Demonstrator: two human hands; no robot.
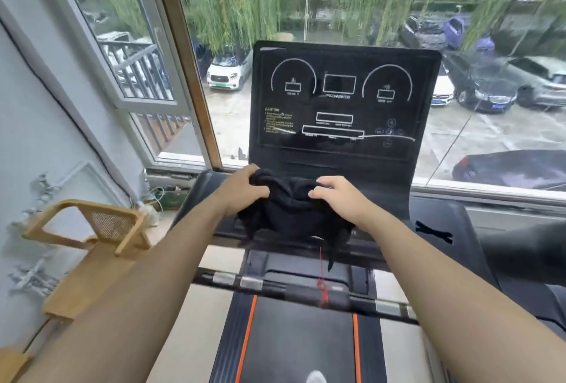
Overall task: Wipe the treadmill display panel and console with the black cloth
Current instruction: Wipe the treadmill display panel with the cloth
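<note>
Head view, hands: I count two bare hands. My left hand (245, 189) is clenched on the upper left edge of the crumpled black cloth (291, 211); my right hand (340, 199) grips its upper right edge, fingers curled into the fabric.
Head view, cloth: one, bunched between both hands, lying on the lower console ledge (392, 199) just below the display; its bottom edge drapes over the ledge front, with a loose strand hanging down.
Head view, display: one upright black treadmill display panel (343, 101), with two white arc dials, one either side of a centre rectangle, and two long rectangles below.
Head view, writing: I read "CAUTION" in yellow at the panel's lower left; the lines beneath it are too small. The word under the centre rectangle looks like "PROGRAM" something, blurred. The round button icons at lower right are illegible.
Head view, belt: one dark running belt (300, 339) with two orange stripes, cut off by the bottom edge.
Head view, other items: one thin red cord (321, 284) hangs below the console; one light wooden chair with a woven back (92, 229) stands at left, partly hidden by my left arm.
Head view, window: one large window (306, 0) behind the panel, showing blurred trees and several parked cars.
</note>
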